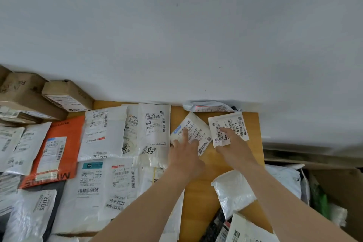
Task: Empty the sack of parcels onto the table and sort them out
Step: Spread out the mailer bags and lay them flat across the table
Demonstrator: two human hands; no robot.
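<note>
- My left hand (pixel 183 149) covers the lower-left part of the tilted white parcel (pixel 193 131); can't read the label under it.
- My right hand (pixel 232 141) hides the middle of the square white parcel's label (pixel 228 126).
- Both forearms run off the bottom edge.
- Cardboard boxes (pixel 25 94) are cut by the left edge.
- Grey mailer (pixel 208 106) at the back: print too small to read.
- Parcels at lower left, e.g. the "2005" bag (pixel 33 214), are blurred and partly out of view.
</note>
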